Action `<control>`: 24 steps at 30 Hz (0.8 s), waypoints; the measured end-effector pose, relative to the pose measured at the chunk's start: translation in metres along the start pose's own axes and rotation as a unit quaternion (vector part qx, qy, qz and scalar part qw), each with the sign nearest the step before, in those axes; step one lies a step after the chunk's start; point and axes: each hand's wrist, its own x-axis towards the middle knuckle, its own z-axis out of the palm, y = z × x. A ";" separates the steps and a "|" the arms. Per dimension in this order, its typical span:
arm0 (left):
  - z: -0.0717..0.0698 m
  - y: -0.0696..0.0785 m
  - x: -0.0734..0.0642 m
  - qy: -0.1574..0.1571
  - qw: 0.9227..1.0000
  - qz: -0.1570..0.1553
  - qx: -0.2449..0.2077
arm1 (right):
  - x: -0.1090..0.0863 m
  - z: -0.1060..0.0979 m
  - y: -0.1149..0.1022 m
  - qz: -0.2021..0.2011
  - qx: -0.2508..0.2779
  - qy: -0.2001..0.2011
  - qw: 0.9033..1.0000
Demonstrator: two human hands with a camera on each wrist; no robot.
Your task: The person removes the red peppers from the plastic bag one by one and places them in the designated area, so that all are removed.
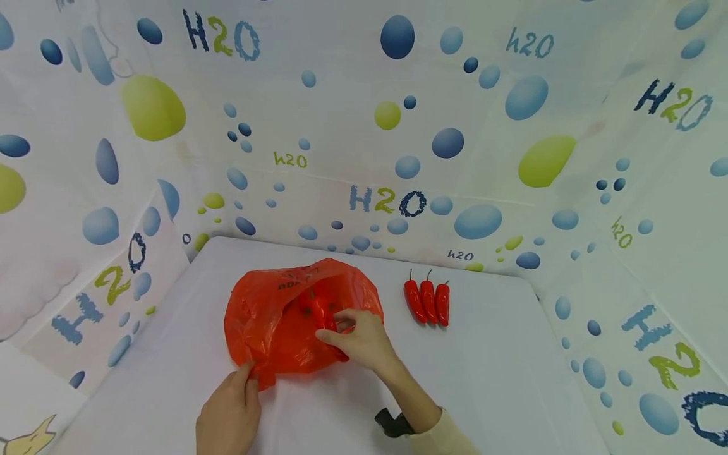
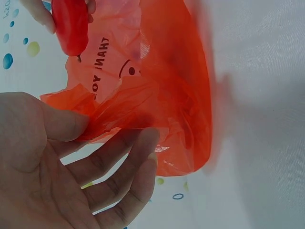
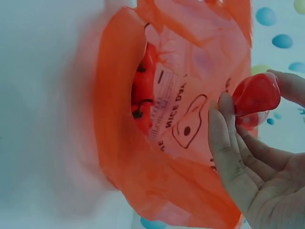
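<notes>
An orange-red plastic bag (image 1: pixel 253 309) with dark printing lies on the table, its mouth held open toward me. My left hand (image 1: pixel 230 407) pinches the bag's near left edge between thumb and fingers. In my right hand (image 1: pixel 364 338), thumb and fingertips grip a glossy red pepper (image 2: pixel 71 26) at the bag's mouth, its stem pointing inward. More red peppers (image 3: pixel 144 86) with dark stems lie inside the bag, partly hidden by its side in the right wrist view. To the right of the bag, three slim red chili peppers (image 1: pixel 427 302) lie side by side, stems pointing away.
The white table (image 1: pixel 483 379) ends at a backdrop (image 1: pixel 341 126) printed with blue and green dots and H2O lettering, which also rises at both sides. A dark strap (image 1: pixel 392 422) sits at the right wrist, beside a pale sleeve (image 1: pixel 446 436).
</notes>
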 end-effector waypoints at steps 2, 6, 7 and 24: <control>0.000 0.000 0.000 0.003 1.000 0.002 0.001 | -0.001 -0.004 0.001 0.001 -0.001 0.002 1.000; 0.001 -0.001 0.001 0.007 1.000 0.002 0.002 | -0.002 -0.011 0.002 -0.001 -0.007 0.014 1.000; 0.001 -0.001 0.001 0.006 1.000 0.001 0.003 | -0.003 -0.013 0.003 -0.003 -0.008 0.018 1.000; 0.003 0.001 0.002 -0.005 1.000 -0.004 0.011 | -0.009 -0.045 0.018 0.004 -0.021 0.063 0.998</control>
